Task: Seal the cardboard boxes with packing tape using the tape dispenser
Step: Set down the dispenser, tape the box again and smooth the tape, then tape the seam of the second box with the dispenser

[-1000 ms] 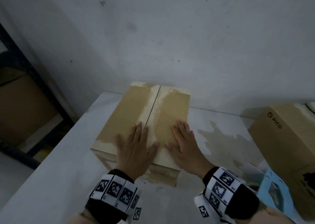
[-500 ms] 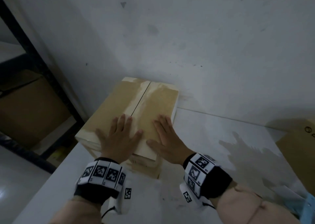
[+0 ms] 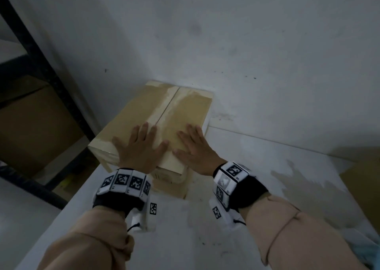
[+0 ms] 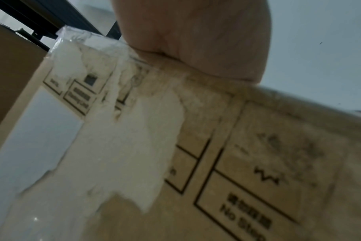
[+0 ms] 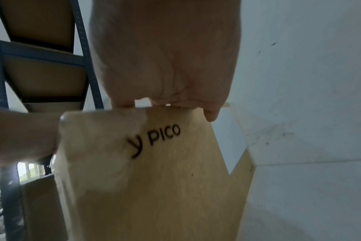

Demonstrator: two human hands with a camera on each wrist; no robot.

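A brown cardboard box [image 3: 144,113] with its two top flaps closed sits at the table's far left corner, against the wall. Torn pale patches run along its centre seam and edges. My left hand [image 3: 139,146] lies flat, fingers spread, on the left flap near the front edge. My right hand [image 3: 193,148] lies flat on the right flap beside it. In the left wrist view the palm [image 4: 194,37] presses on the box's [image 4: 258,163] top edge above printed symbols. The right wrist view shows the palm [image 5: 165,57] over the box side [image 5: 165,179] printed "PICO". No tape dispenser is clearly seen.
The white table [image 3: 236,208] reaches right and toward me, with a worn stain. A second brown box [image 3: 364,185] stands at the right edge. A dark metal shelf frame [image 3: 51,74] holding more boxes stands left. A pale blue object [image 3: 370,251] shows at the bottom right corner.
Both hands, flat on the flaps, have slid the box left to the table's corner. The view turned left, so the second box and blue object moved mostly out of frame.
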